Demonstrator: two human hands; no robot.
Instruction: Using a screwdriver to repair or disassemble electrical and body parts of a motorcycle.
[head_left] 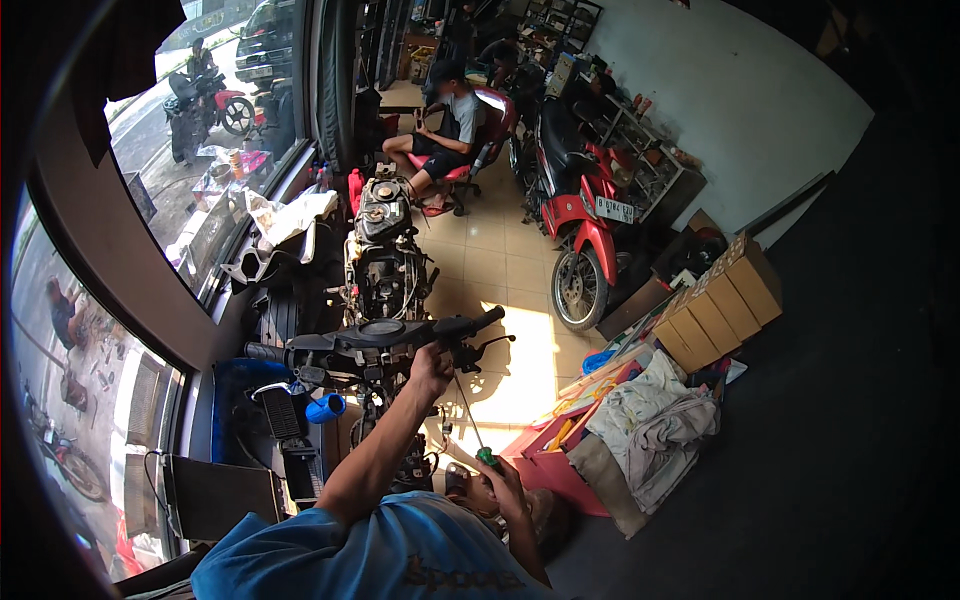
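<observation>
A partly stripped motorcycle stands in front of me, its dark handlebar running across the view. My left hand is closed at the handlebar, just inside the right grip; its fingertips are hidden. Lower and to the right, my right hand is closed around a screwdriver with a green handle. The long thin shaft slants up and left, and its tip lies near my left hand. Beyond the handlebar, the bare frame and mechanical parts of the motorcycle show.
Right of me, cloths lie on a reddish box beside stacked cardboard boxes. A red motorcycle stands farther back. A person sits on a red chair beyond the stripped bike. Blue container and loose parts are left, by the windows.
</observation>
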